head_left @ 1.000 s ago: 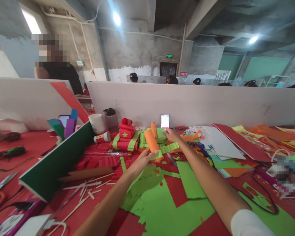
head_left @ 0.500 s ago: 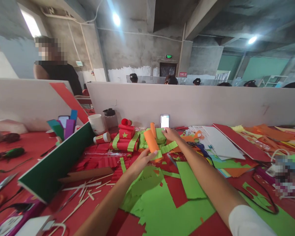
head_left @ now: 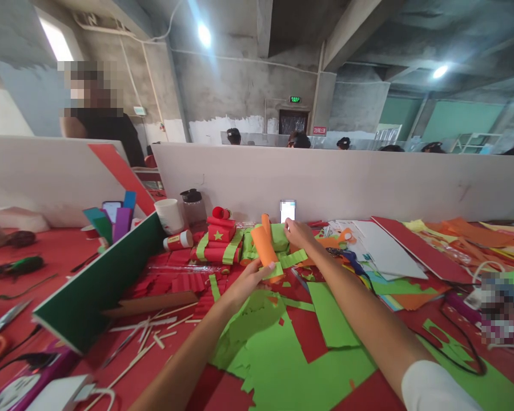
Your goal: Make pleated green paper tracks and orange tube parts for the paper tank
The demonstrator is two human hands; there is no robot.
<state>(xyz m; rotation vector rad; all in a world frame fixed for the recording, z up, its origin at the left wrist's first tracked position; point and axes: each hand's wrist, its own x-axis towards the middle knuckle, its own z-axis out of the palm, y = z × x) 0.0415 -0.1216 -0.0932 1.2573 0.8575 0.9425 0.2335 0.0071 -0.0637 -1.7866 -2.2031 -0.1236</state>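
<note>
My left hand [head_left: 252, 278] is closed around the lower end of an orange paper tube [head_left: 264, 245], which leans up and away. A green paper strip [head_left: 294, 258] sticks out to the right from the tube's lower end. My right hand [head_left: 298, 233] reaches farther back, in front of a phone [head_left: 288, 210] with a lit screen; its fingertips overlap the lower screen, and whether they touch it I cannot tell. Behind the tube lie a green paper form [head_left: 278, 234] and a thinner orange roll [head_left: 265, 218]. Left of these stands a red paper model [head_left: 218, 234] with a yellow star and green bands.
Green paper sheets [head_left: 291, 359] cover the table's front. A dark green board [head_left: 98, 285] stands at left beside loose sticks [head_left: 143, 337]. A white cup [head_left: 168, 216] and a bottle [head_left: 192, 206] stand behind. White boards [head_left: 385, 251] and a black cable [head_left: 462, 365] lie right.
My right hand has shifted slightly, its finger now higher against the phone screen. The left hand and the orange tube stay nearly in place.
</note>
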